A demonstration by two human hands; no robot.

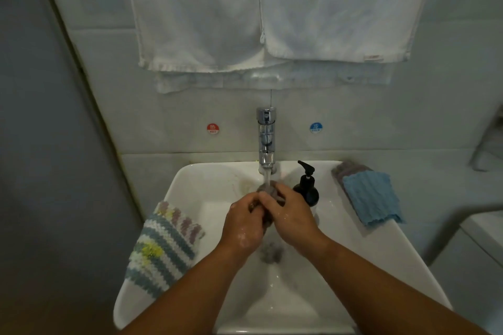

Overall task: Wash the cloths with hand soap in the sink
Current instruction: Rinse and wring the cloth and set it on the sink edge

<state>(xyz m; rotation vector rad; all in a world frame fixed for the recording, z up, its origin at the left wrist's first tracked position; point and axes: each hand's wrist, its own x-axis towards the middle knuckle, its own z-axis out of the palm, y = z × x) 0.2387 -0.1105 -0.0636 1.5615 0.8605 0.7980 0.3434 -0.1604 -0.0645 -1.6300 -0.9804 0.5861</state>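
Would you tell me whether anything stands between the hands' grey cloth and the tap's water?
Nothing visible does: the left hand and right hand grip the grey cloth in the stream under the tap; the soap bottle stands aside, rightward.

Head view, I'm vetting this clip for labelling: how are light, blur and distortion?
Head view: dim, bluish light; wall edge at left bows from the wide lens; towels look hazy; small glare on the tap; left hand, right hand and cloth are slightly soft.
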